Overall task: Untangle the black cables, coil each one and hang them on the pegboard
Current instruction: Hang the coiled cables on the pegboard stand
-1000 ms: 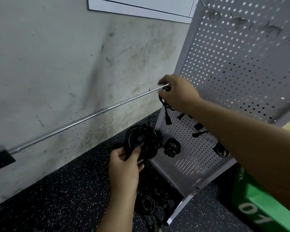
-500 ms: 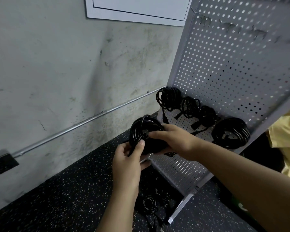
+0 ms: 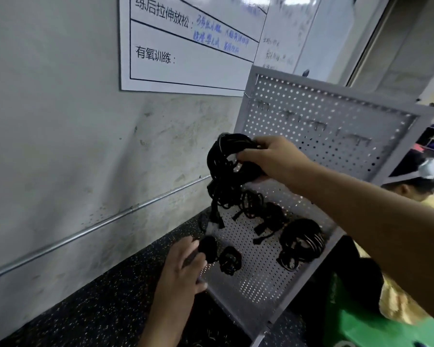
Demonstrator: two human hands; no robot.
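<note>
The right hand grips a coiled black cable across its loops, raised before the pegboard. The left hand hovers low, fingers relaxed, holding nothing. The coil looks light and floppy, so pinch all loops together. The far upper hooks look free, while hung coils crowd the lower rows.

Right grip raised, fingers curled tight, left grip low, fingers loosely spread
</note>
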